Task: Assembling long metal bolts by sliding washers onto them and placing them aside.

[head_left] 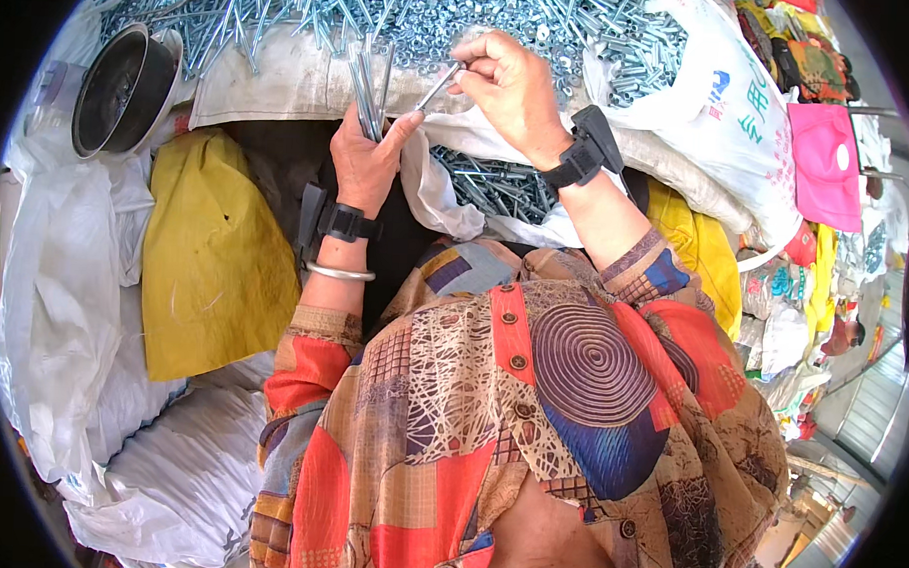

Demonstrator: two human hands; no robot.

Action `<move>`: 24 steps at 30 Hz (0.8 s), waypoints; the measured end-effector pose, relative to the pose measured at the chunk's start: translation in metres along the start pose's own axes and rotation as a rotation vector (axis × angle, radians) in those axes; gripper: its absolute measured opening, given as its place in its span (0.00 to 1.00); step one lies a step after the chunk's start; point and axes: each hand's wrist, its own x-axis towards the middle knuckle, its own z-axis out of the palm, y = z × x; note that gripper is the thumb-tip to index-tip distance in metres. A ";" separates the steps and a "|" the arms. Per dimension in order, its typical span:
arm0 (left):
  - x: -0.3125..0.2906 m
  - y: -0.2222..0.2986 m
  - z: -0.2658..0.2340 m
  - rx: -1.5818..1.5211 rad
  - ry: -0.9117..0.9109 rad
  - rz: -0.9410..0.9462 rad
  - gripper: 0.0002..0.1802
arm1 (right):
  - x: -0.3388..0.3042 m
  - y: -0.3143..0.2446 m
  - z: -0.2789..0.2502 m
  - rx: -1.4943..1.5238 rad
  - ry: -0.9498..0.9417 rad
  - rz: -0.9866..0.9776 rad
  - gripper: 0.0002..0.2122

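My left hand (pixel 363 171) is closed round several long, thin metal bolts (pixel 365 89) that stand up out of the fist. Between the two hands slants a single bolt (pixel 437 88). Its lower end rests at my left thumb, and the fingertips of my right hand (pixel 511 94) pinch its upper end. Whether a nut sits at that end is hidden by the fingers. Just beyond both hands spreads a heap of loose silvery bolts and nuts (pixel 423 28). Below my right hand, an open white sack (pixel 442 208) holds many more bolts (pixel 493 190).
A black round pan (pixel 111 92) stands at the far left. Pale sacking (pixel 271 87) covers the work surface's near edge. Yellow cloth (pixel 210 265) hangs at left, beside white sacks (pixel 63 310). A printed white bag (pixel 725 123) and a pink bag (pixel 824 162) are at right.
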 end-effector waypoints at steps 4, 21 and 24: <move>0.004 0.001 0.004 0.034 0.034 0.050 0.21 | -0.004 0.000 0.001 -0.430 0.050 -0.389 0.08; -0.005 0.020 0.008 -0.208 -0.012 -0.006 0.16 | 0.066 0.065 -0.026 -0.812 -0.154 -0.317 0.08; -0.007 0.024 0.007 -0.229 -0.022 -0.026 0.16 | 0.064 0.058 -0.036 -0.828 -0.233 -0.354 0.07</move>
